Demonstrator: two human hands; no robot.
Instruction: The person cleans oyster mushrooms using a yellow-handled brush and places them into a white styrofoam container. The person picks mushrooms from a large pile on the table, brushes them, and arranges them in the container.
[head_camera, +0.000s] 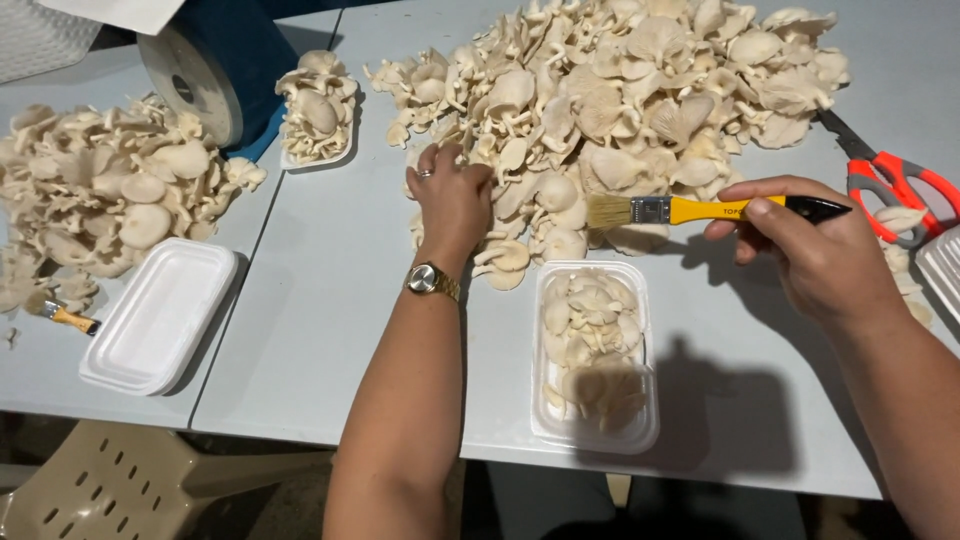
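The left hand (452, 195) reaches into the big oyster mushroom pile (620, 110) on the counter (320, 300), fingers curled on a cluster; the right hand (815, 250) pinches a yellow-handled brush (700, 210); judging by this, picking and brushing comes before filling the half-full tray (595, 355) below.

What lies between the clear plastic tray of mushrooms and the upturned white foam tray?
In the head view, the left forearm crosses bare grey table between clear tray and foam tray.

Matt foam tray (640, 440), glossy yellow brush handle (715, 210), metal ferrule (650, 210)
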